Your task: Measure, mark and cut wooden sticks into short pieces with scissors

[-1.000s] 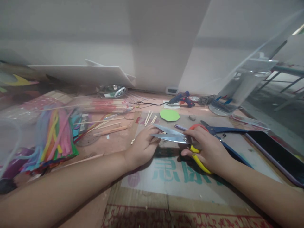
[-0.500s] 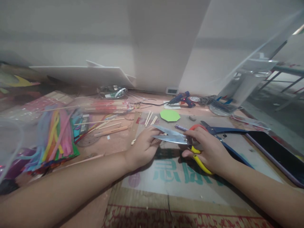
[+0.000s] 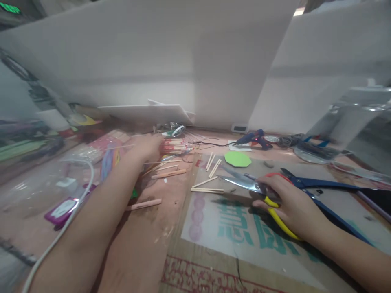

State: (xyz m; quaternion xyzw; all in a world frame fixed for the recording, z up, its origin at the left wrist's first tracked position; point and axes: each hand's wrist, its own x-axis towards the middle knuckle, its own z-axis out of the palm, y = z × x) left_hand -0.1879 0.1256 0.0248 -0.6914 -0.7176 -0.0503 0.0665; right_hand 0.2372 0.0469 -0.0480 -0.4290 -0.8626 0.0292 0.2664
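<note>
My right hand [image 3: 287,205] grips a pair of scissors [image 3: 244,184] by its red and yellow handles, the blades a little apart and pointing left. Over on the left, my left hand [image 3: 149,148] reaches to a plastic packet of wooden sticks [image 3: 174,145]; motion smears its fingers, so whether it holds one is hidden. Several short cut sticks [image 3: 207,190] lie on the board left of the scissor blades. Behind them rests a green paper octagon [image 3: 238,159]. Large blue-handled shears [image 3: 324,183] lie just beyond my right hand.
A glue gun [image 3: 253,138] with a red light stands by the wall near a small display [image 3: 240,128]. At right are a clear container [image 3: 330,134] and a phone [image 3: 375,205]. A white cable [image 3: 91,175] crosses my left forearm's side. Pens and a purple item [image 3: 61,213] lie left.
My left hand has left the scissor blades and moved left and away to the stick packet. More cut sticks now show on the board. The view has turned left.
</note>
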